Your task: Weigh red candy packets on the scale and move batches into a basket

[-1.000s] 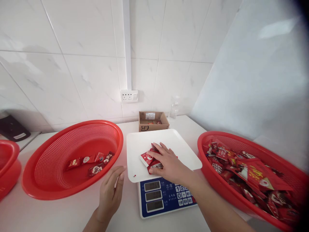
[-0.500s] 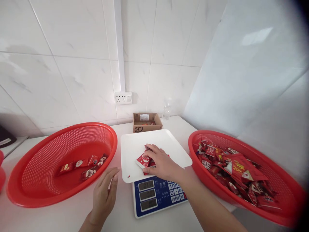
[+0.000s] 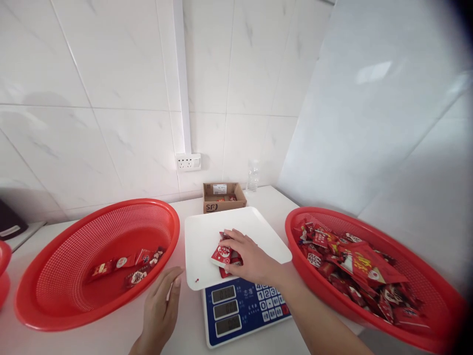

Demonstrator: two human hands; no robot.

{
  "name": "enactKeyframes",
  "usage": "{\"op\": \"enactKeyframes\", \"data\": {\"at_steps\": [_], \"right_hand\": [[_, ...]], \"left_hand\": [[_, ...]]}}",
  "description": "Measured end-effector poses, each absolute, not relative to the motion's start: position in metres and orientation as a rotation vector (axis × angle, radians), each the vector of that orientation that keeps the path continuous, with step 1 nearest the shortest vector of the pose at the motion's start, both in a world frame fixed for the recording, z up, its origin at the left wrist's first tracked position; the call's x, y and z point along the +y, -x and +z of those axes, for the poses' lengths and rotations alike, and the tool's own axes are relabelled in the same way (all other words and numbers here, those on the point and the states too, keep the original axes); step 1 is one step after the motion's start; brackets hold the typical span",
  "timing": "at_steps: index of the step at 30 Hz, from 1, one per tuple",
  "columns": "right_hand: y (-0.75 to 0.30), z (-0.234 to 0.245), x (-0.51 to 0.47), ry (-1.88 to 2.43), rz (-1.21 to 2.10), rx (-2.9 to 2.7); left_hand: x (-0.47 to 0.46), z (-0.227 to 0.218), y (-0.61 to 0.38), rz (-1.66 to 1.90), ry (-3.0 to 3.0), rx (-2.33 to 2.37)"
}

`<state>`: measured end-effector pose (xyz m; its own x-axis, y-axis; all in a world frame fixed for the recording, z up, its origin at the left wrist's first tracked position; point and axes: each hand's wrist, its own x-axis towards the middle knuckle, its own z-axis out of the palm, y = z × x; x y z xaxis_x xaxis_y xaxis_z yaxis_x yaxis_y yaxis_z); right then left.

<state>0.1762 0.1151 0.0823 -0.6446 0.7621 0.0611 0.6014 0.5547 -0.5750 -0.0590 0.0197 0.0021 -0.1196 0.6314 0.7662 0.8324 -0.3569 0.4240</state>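
Note:
My right hand (image 3: 247, 259) is over the white weighing tray (image 3: 203, 229) of a digital scale, its fingers and thumb closed around several red snack packets (image 3: 222, 255). The packets are partly hidden under the fingers. Beside the tray, to its left, my left hand (image 3: 159, 304) hovers with fingers stretched and nothing in them. It is near the rim of the left red basket (image 3: 55, 296), where several wrapped packets (image 3: 123, 261) lie. Below the tray shows the scale's blue panel (image 3: 249, 305) with displays and keys.
A second red basket (image 3: 291, 222) on the right holds a heap of red packets (image 3: 354, 264). Behind the tray stands a small cardboard box (image 3: 224, 205), and next to it a clear plastic bottle (image 3: 253, 176). A tiny red scrap (image 3: 197, 280) lies on the tray's near-left corner.
The fingers of my right hand have gathered the packets closer together on the tray. My left hand stays beside the tray. The whole scene sits slightly lower as the camera has tilted up.

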Motion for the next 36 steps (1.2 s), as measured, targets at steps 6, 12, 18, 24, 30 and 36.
{"op": "enactKeyframes", "data": {"at_steps": [6,12,18,24,30,36], "right_hand": [[-0.184,0.086,0.115,1.223,0.824,-2.476],[-0.189,0.079,0.115,1.216,0.819,-2.396],[-0.198,0.079,0.116,1.228,0.739,-2.290],[-0.167,0.080,0.132,1.283,0.521,-2.417],[-0.154,0.084,0.146,1.241,0.479,-2.455],[-0.151,0.082,0.154,1.212,0.517,-2.402]], "left_hand": [[0.019,0.004,0.058,-1.438,1.937,-1.627],[0.020,0.005,0.057,-1.407,1.923,-1.605],[0.019,0.003,0.057,-1.431,1.932,-1.604],[0.019,0.003,0.056,-1.426,1.939,-1.592],[0.020,0.002,0.058,-1.429,1.955,-1.603],[0.019,0.004,0.057,-1.438,1.961,-1.596]]}}
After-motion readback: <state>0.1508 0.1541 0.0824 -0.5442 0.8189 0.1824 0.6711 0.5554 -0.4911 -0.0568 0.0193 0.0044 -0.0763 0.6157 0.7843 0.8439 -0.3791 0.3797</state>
